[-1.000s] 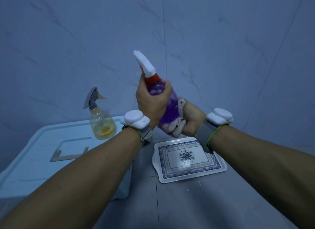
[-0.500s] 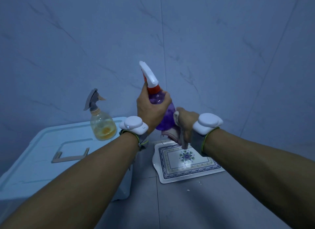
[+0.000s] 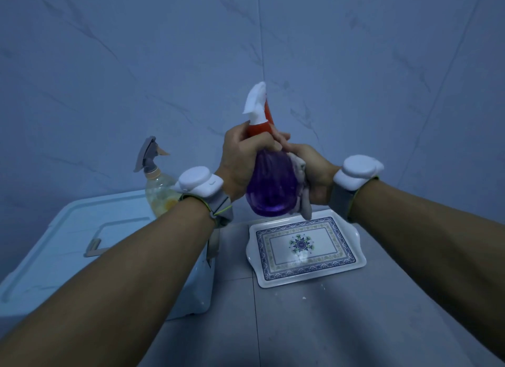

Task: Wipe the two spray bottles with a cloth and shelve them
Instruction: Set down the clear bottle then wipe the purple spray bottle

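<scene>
A purple spray bottle [image 3: 270, 186] with a red collar and white trigger head is held up in the air, roughly upright. My left hand [image 3: 240, 158] grips its neck and upper body. My right hand [image 3: 311, 172] presses a pale crumpled cloth [image 3: 302, 194] against the bottle's right side. A second spray bottle [image 3: 157, 187], clear with yellowish liquid and a grey trigger, stands on the light blue box at the left, partly hidden behind my left wrist.
A light blue plastic box [image 3: 68, 246] with a lid handle sits low at the left. A white patterned tray [image 3: 306, 247] lies on the grey tiled floor below the bottle. Tiled walls close in behind.
My right hand with the cloth moved from the bottle's base up along its right side. The bottle turned in my left hand, so the trigger head now points another way.
</scene>
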A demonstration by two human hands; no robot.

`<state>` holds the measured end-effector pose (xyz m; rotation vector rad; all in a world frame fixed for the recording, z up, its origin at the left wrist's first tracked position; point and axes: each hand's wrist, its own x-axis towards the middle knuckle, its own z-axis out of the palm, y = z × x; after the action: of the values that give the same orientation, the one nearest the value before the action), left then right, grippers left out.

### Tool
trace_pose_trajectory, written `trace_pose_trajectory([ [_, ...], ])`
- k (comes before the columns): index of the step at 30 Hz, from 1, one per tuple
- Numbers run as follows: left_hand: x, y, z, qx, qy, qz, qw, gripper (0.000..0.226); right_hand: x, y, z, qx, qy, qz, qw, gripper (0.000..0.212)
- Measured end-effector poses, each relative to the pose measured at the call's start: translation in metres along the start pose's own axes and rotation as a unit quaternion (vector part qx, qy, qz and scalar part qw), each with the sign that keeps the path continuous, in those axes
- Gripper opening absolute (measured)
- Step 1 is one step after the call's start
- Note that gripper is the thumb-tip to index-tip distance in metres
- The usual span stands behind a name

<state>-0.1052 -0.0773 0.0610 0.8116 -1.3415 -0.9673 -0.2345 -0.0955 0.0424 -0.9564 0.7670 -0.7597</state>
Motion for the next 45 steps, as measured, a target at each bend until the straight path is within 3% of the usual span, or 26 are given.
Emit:
trace_pose_trajectory([
  [3, -0.003, -0.006, 0.007, 0.017, 0.057, 0.01, 0.998, 0.007, -0.002, 0.011, -0.006, 0.093, -0.041, 0.055, 0.993, 0.026],
  [5, -0.001, -0.016, 0.013, 0.123, 0.105, 0.064, 0.985, 0.011, 0.003, 0.018, -0.009, 0.111, -0.008, 0.068, 0.991, 0.028],
  [7, 0.002, -0.029, 0.014, 0.232, 0.118, 0.095, 0.961, 0.017, 0.014, 0.026, -0.006, 0.147, 0.047, 0.061, 0.986, 0.016],
  [9, 0.006, -0.038, 0.011, 0.281, 0.142, 0.087, 0.945, 0.021, 0.023, 0.035, -0.008, 0.064, 0.115, 0.055, 0.99, 0.011],
  [11, 0.008, -0.041, 0.01, 0.285, 0.163, 0.073, 0.942, 0.023, 0.023, 0.039, -0.017, -0.089, 0.167, 0.078, 0.979, 0.021],
  [14, 0.008, -0.04, 0.008, 0.337, 0.159, 0.065, 0.926, 0.034, 0.021, 0.03, -0.033, -0.33, 0.281, 0.068, 0.899, 0.05],
  [18, -0.01, -0.052, -0.006, 0.497, 0.035, 0.012, 0.867, 0.056, 0.01, -0.003, -0.032, -0.225, 0.361, -0.113, 0.898, 0.048],
  [20, -0.018, -0.058, -0.012, 0.521, -0.014, -0.025, 0.853, 0.049, 0.007, -0.014, -0.024, -0.121, 0.33, -0.195, 0.916, 0.052],
  [21, -0.018, -0.058, -0.014, 0.523, -0.033, -0.04, 0.851, 0.043, 0.004, -0.015, -0.019, -0.122, 0.297, -0.208, 0.924, 0.056],
  [23, -0.016, -0.055, -0.017, 0.498, -0.061, -0.04, 0.864, 0.036, 0.002, -0.005, -0.01, -0.224, 0.216, -0.216, 0.926, 0.051],
  [25, -0.017, -0.053, -0.016, 0.482, -0.087, -0.009, 0.872, 0.029, 0.007, 0.011, -0.006, -0.358, 0.15, -0.259, 0.884, 0.038],
  [27, -0.022, -0.054, -0.011, 0.493, -0.081, 0.018, 0.866, 0.032, 0.008, 0.013, 0.0, -0.414, 0.138, -0.283, 0.854, 0.044],
  [30, -0.025, -0.053, -0.007, 0.515, -0.047, 0.057, 0.854, 0.034, 0.01, 0.002, 0.006, -0.387, 0.181, -0.251, 0.869, 0.047],
  [32, -0.024, -0.05, -0.007, 0.477, -0.051, 0.057, 0.876, 0.028, 0.009, -0.007, 0.007, -0.357, 0.219, -0.24, 0.876, 0.037],
  [34, -0.025, -0.048, -0.005, 0.453, -0.074, 0.049, 0.887, 0.011, 0.008, -0.013, 0.001, -0.321, 0.252, -0.224, 0.885, 0.026],
  [37, -0.032, -0.05, -0.002, 0.455, -0.144, 0.082, 0.875, 0.009, 0.01, -0.022, -0.02, -0.268, 0.3, -0.171, 0.9, 0.015],
  [39, -0.031, -0.051, 0.001, 0.457, -0.16, 0.096, 0.87, 0.015, 0.011, -0.024, -0.03, -0.175, 0.286, -0.115, 0.935, 0.01],
  [41, -0.025, -0.047, 0.008, 0.437, -0.156, 0.074, 0.883, 0.02, 0.009, -0.023, -0.031, -0.011, 0.225, -0.069, 0.972, 0.014],
  [43, -0.02, -0.043, 0.016, 0.417, -0.156, 0.035, 0.895, 0.031, 0.01, -0.017, -0.03, 0.118, 0.176, -0.083, 0.974, 0.024],
  [45, -0.018, -0.042, 0.018, 0.441, -0.148, 0.026, 0.885, 0.039, 0.01, -0.008, -0.027, 0.065, 0.186, -0.141, 0.97, 0.04],
])
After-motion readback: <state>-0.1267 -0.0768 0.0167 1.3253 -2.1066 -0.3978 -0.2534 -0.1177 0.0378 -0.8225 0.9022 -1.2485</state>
